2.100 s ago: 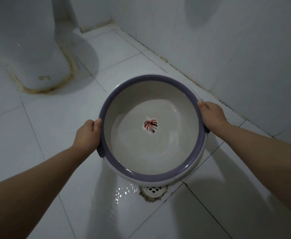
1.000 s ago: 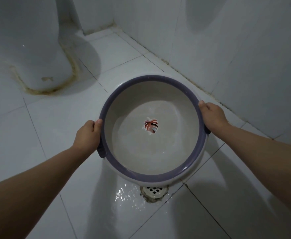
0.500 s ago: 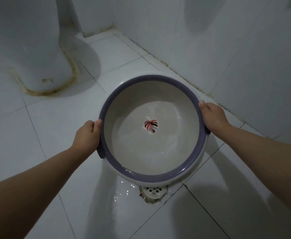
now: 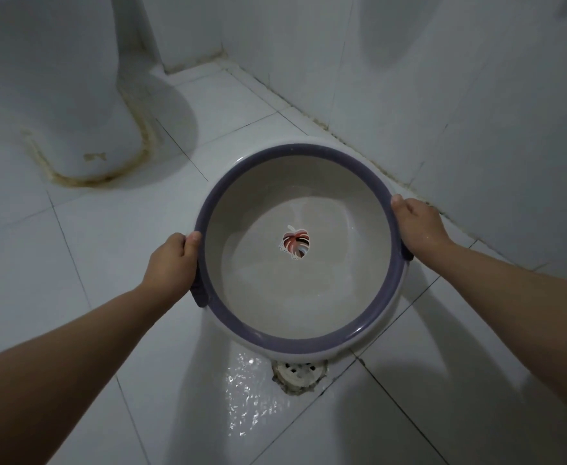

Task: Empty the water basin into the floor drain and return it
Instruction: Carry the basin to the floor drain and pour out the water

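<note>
White tiled floor point(image 4: 74, 250), toilet base point(image 4: 84, 129), tiled wall point(image 4: 476, 105)

Both hands on the basin point(image 4: 300, 317) here, left hand point(image 4: 171, 263) gripping the purple rim on one side, right hand point(image 4: 416, 224) on the other. There's a bit of water inside and a leaf sticker point(image 4: 295, 246) at the bottom. The floor drain point(image 4: 299, 375) peeks out just under the near edge, wet tiles point(image 4: 248, 391) beside it. Toilet base point(image 4: 60, 95) off to the upper left.

the basin point(image 4: 228, 209) looks like smooth plastic, pale and faintly glossy inside, with a matt purple rim. the floor point(image 4: 107, 229) is glazed white tile, shining wet beside the drain point(image 4: 299, 377), whose grout edge looks rough and chipped.
</note>
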Tool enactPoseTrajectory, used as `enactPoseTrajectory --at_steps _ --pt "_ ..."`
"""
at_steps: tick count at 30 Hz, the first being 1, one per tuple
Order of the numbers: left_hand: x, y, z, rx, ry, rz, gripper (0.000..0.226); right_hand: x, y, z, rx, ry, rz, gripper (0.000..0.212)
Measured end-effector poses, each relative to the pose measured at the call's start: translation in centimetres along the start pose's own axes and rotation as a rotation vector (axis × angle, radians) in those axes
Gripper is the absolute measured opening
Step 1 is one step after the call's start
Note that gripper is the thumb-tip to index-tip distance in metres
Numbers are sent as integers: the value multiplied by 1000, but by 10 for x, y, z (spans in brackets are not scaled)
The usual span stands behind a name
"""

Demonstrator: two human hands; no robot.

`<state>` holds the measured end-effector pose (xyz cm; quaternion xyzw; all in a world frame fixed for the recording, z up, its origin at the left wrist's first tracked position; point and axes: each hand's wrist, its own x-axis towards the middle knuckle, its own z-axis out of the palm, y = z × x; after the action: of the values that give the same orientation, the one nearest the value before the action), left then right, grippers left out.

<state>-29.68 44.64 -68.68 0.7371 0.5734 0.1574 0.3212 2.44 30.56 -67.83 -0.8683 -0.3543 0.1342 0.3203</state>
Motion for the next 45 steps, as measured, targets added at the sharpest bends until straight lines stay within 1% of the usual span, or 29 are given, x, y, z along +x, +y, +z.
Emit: enactPoseTrajectory --at_steps 8,16,23,30,45 --pt "-1 0 -2 13 25 27 39 0 0 -4 -7 12 -6 46" --pt "-2 -1 -2 6 16 28 40 -1 -1 -3 15 2 -6 45" --pt "-3 -4 -2 7 -1 20 43 -2 0 -2 3 -4 -28 43" --pt "-4 -5 -2 11 -18 14 44 -2 0 -2 7 -13 -13 44" --pt "-4 -4 -3 16 -58 4 40 -1 0 -1 7 -12 -18 46"
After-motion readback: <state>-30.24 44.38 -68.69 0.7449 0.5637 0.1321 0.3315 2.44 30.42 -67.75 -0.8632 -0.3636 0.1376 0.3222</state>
